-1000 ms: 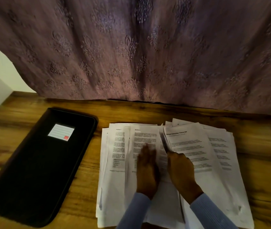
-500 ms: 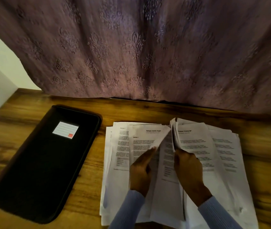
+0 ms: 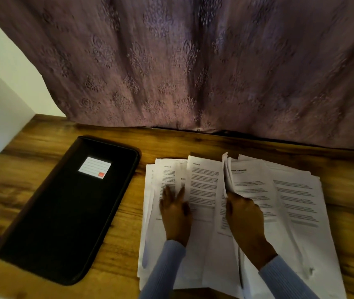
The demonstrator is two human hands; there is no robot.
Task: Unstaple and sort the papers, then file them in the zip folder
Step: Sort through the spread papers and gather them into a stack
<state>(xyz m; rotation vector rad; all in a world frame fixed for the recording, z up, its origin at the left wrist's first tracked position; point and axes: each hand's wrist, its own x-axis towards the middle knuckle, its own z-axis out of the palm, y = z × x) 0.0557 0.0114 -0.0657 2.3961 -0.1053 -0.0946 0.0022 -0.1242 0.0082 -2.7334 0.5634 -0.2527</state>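
Behind the desk hangs a mauve curtain, its thin fabric worked with raised floral motifs and falling in soft folds down to the desk's far edge. A pale wall closes off the left side. The desk is wood, warm brown with strong dark grain.

On the left half of the desk lies the zip folder, a flat black rectangular case with rounded corners, lying closed and slanted, with a white lined label bearing a small red mark near its far end. What it holds cannot be seen. It is just beside the papers but not touching them.

The papers are white printed sheets spread in a loose, overlapping fan over the right half of the desk, their print too blurred to read. Some far edges stand lifted and slightly curled.

The left hand lies flat on the left part of the spread, fingers straight and splayed, pressing sheets down; its grip holds nothing. The right hand rests in the middle of the fan with fingers curled at the edges of several raised sheets, apparently pinching them, though the fingertips are hidden by the paper. Both arms wear light blue ribbed sleeves.
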